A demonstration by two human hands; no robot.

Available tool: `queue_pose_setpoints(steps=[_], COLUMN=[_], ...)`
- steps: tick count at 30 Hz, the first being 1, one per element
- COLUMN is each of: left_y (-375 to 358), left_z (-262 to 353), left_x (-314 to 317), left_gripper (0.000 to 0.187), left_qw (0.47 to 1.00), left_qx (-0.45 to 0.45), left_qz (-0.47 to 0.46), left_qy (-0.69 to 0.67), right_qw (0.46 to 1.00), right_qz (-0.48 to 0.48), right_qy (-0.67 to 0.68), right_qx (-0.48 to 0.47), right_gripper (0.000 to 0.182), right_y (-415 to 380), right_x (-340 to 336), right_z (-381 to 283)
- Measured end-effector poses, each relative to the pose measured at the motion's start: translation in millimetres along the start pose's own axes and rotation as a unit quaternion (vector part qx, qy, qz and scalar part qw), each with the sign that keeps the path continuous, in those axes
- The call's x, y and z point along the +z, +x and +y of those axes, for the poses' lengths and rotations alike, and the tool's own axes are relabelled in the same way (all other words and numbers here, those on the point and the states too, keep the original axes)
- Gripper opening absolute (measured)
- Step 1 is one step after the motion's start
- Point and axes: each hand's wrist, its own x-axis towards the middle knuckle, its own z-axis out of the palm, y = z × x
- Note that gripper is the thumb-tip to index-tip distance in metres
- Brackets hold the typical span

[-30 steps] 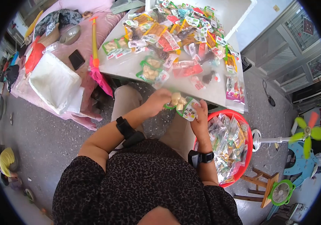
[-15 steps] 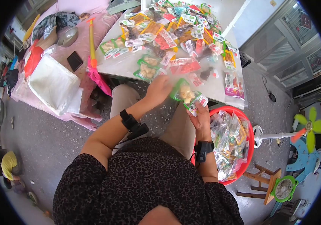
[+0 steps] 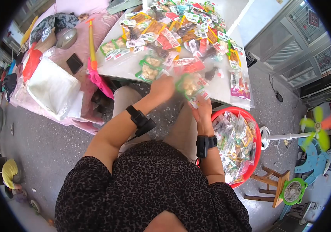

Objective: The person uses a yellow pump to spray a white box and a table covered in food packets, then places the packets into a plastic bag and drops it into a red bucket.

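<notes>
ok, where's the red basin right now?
Head view: the red basin sits on the floor at the person's right, below the table edge, full of snack packets.

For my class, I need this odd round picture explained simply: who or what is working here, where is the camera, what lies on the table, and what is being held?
There is no machine here: a seated person works with two bare hands. The single picture comes from a camera worn on the person's head, looking down, so you see their patterned top, arms and lap; the wide lens bends the edges into a circle.

The white table is covered with many small sealed snack packets in green, red, orange and clear wrappers. A red basin beside the person's right knee holds more packets.

The right hand holds a green-edged packet at the table's near edge, and the left hand is at that packet too, though blur hides whether it grips it. Each wrist wears a black band.
</notes>
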Motion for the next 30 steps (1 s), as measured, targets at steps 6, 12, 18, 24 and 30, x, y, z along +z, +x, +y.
queue_pose_setpoints(steps=[6, 12, 18, 24, 30], left_y=[-15.4, -22.8, -25.2, -31.7, -37.2], left_z=[10.0, 24.9, 16.7, 16.8, 16.2], left_x=[-19.7, -39.3, -40.4, -36.2, -52.5], left_gripper=[0.013, 0.015, 0.016, 0.012, 0.011], left_qw=[0.999, 0.997, 0.989, 0.984, 0.977], left_qx=[0.040, 0.061, 0.138, 0.165, 0.182], left_qz=[-0.023, -0.038, 0.051, 0.060, 0.099], left_qy=[0.003, 0.038, 0.017, 0.025, -0.044], right_qw=[0.998, 0.997, 0.995, 0.986, 0.967], right_qz=[-0.028, 0.000, -0.047, -0.167, -0.215], right_qy=[0.008, 0.023, 0.063, -0.009, -0.075], right_qx=[0.058, 0.072, 0.066, 0.027, 0.116], right_gripper=[0.024, 0.022, 0.023, 0.029, 0.028], right_y=[0.6, 4.0, 23.0, 27.8, 29.7], right_x=[10.5, 29.6, 40.1, 65.6, 49.5], right_z=[4.7, 7.3, 24.5, 34.9, 13.7])
